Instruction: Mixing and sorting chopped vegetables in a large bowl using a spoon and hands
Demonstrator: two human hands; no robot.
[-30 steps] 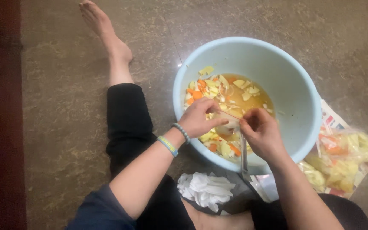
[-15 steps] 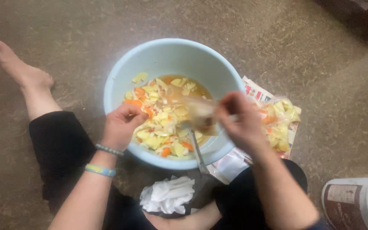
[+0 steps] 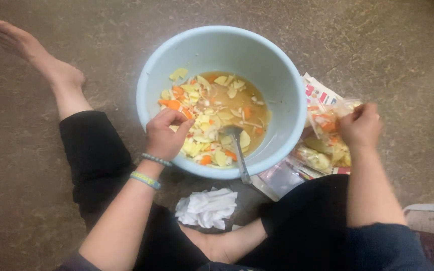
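Observation:
A pale blue bowl [image 3: 277, 75] stands on the floor between my legs. It holds yellowish liquid with cut vegetables [image 3: 212, 108], yellow and orange pieces. A metal spoon [image 3: 237, 148] leans in the bowl with its handle over the near rim. My left hand [image 3: 164, 135] rests on the bowl's near-left rim, its fingers curled over the edge and touching the vegetables. My right hand [image 3: 360, 125] is to the right of the bowl, closed on a clear plastic bag of cut vegetables [image 3: 325, 143] that lies on printed paper.
Crumpled white tissue [image 3: 207, 207] lies on the floor by my crossed legs. My bare left foot [image 3: 23, 45] stretches out at far left. A white container [image 3: 433, 226] shows at the bottom right edge. Printed packaging [image 3: 317, 93] lies beside the bowl.
My right hand has left the bowl and moved right onto the plastic bag. The spoon now lies unattended in the bowl. The left hand stays at the rim.

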